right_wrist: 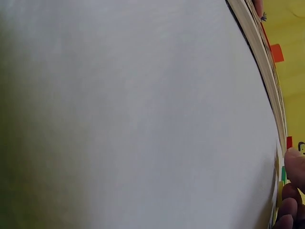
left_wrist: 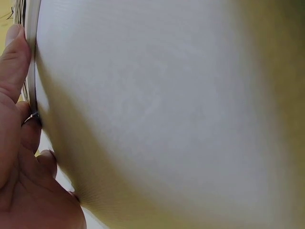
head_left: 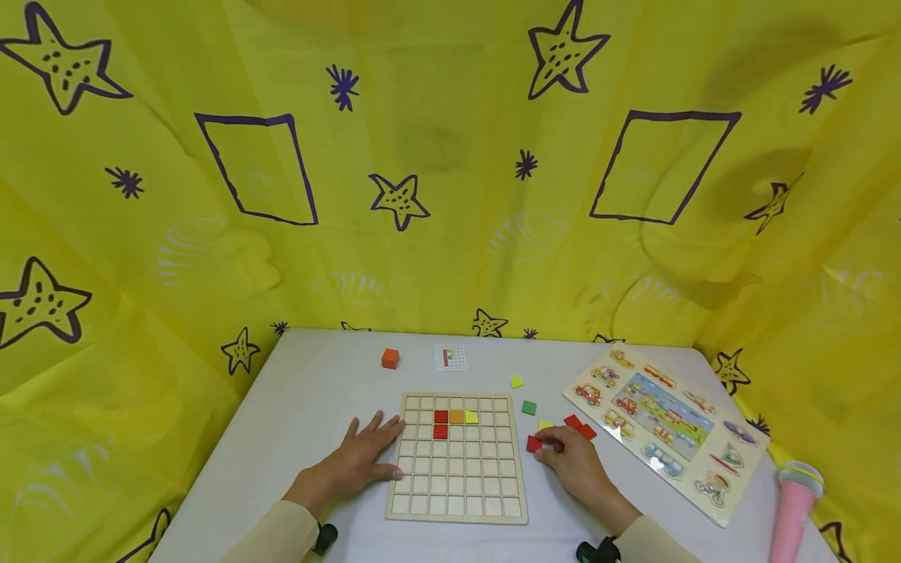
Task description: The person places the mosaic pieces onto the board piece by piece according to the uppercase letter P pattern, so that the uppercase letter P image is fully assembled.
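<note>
Yellow star-printed cloth backs a grey table (head_left: pixel 317 391). Left hand (head_left: pixel 359 461) lies flat, fingers spread, thumb against the wooden grid board's (head_left: pixel 457 493) left edge. Right hand (head_left: pixel 573 461), fingers curled, pinches a red tile (head_left: pixel 534 443) on the table just right of the board.
</note>
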`<state>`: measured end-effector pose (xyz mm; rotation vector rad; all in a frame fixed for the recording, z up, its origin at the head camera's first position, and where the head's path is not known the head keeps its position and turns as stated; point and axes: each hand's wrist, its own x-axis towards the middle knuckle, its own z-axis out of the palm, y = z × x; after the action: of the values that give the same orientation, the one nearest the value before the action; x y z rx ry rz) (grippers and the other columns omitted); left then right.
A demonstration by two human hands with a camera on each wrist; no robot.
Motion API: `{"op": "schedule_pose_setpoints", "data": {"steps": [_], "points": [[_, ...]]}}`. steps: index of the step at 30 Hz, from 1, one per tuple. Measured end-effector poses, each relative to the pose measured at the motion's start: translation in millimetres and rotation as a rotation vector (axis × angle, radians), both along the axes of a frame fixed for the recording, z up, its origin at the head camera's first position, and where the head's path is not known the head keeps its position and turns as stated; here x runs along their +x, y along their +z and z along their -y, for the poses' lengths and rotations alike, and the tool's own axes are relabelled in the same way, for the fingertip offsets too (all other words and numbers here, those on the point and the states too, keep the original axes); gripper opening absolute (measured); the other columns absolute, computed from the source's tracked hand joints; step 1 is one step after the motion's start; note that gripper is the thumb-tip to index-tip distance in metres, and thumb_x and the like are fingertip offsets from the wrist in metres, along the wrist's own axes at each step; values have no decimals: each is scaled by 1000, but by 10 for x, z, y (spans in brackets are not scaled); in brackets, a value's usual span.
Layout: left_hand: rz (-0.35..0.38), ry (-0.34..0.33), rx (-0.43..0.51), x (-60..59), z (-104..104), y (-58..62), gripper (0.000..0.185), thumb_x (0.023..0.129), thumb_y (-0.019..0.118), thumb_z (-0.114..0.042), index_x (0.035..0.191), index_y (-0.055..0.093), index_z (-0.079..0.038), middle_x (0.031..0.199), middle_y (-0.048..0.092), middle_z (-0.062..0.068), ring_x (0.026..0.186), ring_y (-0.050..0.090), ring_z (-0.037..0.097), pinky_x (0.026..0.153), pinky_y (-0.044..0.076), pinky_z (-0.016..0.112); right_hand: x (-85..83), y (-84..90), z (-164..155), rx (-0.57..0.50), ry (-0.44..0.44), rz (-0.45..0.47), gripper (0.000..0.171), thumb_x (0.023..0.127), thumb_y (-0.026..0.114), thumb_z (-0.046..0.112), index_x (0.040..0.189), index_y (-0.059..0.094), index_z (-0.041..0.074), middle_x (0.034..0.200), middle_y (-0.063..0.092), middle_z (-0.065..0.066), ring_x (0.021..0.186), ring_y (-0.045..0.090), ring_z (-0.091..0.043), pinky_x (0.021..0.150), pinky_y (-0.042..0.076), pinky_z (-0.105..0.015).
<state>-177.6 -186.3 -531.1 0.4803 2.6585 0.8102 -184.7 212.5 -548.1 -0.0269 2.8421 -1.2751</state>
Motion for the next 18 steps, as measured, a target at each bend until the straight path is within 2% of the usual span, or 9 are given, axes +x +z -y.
{"op": "schedule_pose_setpoints", "data": {"steps": [7,12,18], "points": [[-1,1,-5,3,-2,5,92,89,78,-50,165,38,-14,173,33,6,164,11,38,130,-4,68,-13,33,-3,-100,-33,-2,29,92,79,2,120,75,9,103,73,-3,93,62,-16,77,54,-19],[-4,-2,-3,4,0,9,92,90,78,-50,165,38,-13,173,33,6,164,12,38,130,-4,68,-42,63,6,-116,-60,-25,28,93,78,2,119,75,10,95,70,-4,87,59,-17,68,51,-20],[-14,-12,-6,-4,10,-6,93,90,77,-51,165,38,-12,172,33,7,164,12,39,130,-4,68,-79,81,31,-174,-78,-31,28,94,76,0,121,74,8,96,71,-6,86,60,-15,67,52,-19]]}}
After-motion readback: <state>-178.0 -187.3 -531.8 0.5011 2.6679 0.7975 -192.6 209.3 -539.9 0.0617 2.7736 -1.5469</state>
